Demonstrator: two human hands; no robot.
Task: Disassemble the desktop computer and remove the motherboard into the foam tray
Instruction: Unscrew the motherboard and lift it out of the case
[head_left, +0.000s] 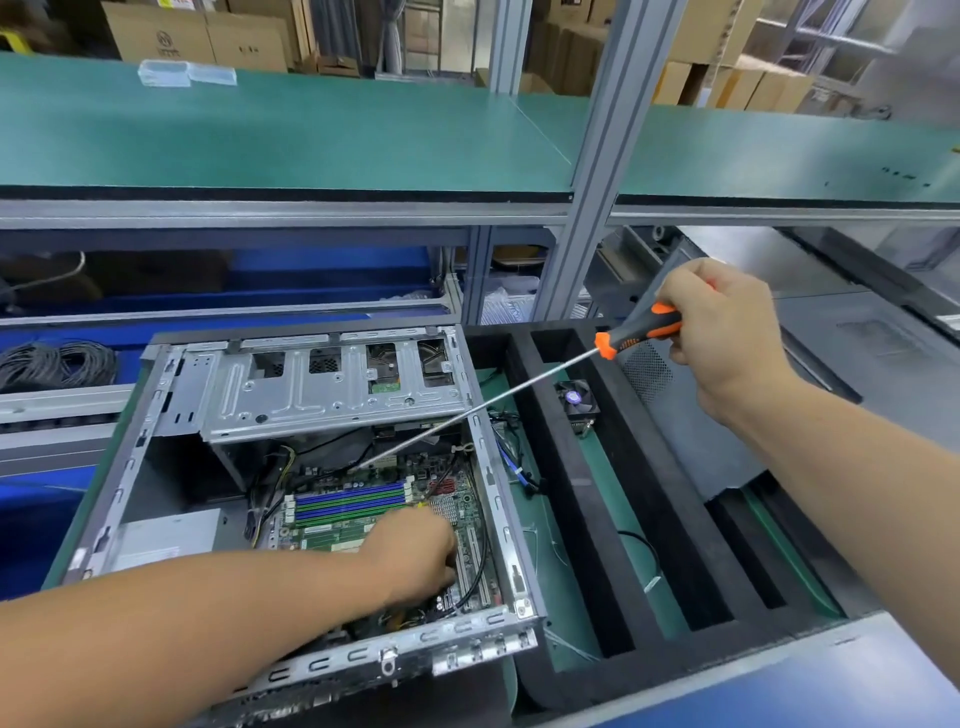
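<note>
The open desktop case (483, 452) lies on its side in the middle. Inside it the green motherboard (353, 514) shows blue and green memory slots. My left hand (415, 556) reaches into the case and rests low on the board, fingers curled down among black cables; what they hold is hidden. My right hand (727, 322) grips the orange-and-black handle of a long screwdriver (639, 332). Its thin shaft slants down-left, and the tip sits at the board's far edge under the drive cage (332, 384). The black foam tray (576, 483) lies right of the case.
A CPU cooler fan (576, 402) sits in a slot of the foam tray. A grey case side panel (857, 353) lies at the right. A green shelf (280, 135) runs overhead on an aluminium post (587, 208). Coiled cables (57, 364) lie at the left.
</note>
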